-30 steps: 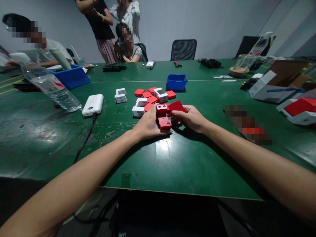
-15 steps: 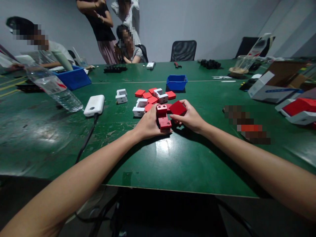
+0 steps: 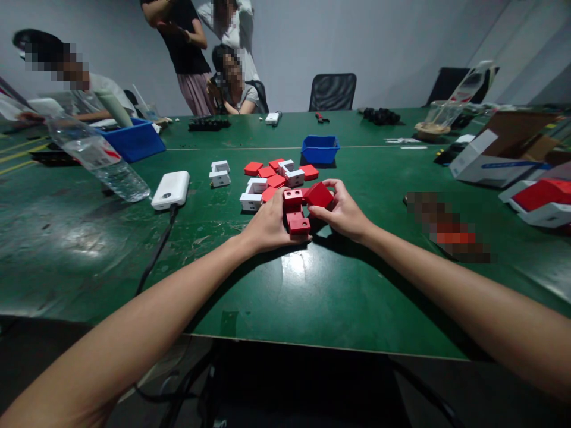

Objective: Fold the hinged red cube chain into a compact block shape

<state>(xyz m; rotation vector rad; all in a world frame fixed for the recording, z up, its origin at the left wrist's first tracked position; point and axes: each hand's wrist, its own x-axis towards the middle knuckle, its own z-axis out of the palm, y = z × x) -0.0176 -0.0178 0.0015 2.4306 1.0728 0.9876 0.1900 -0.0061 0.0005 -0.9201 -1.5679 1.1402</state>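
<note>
My left hand is closed round a red U-shaped bracket with round holes in its end faces, held just over the table. In my right hand a flat red block is pinched between thumb and fingers, tilted, close to the bracket's right side. Whether the two red parts touch, I cannot tell. Behind my hands lie several loose red blocks. Among and beside them stand white U-shaped brackets, one of them apart on the left.
A blue bin stands behind the parts. To the left are a white power bank with a black cable and a tilted water bottle. At right lie a blurred-out object and a cardboard box. Several people are across the table.
The red block in my right hand has turned and shifted slightly left toward the bracket, its face now brighter. My left hand and its bracket stay almost where they were.
</note>
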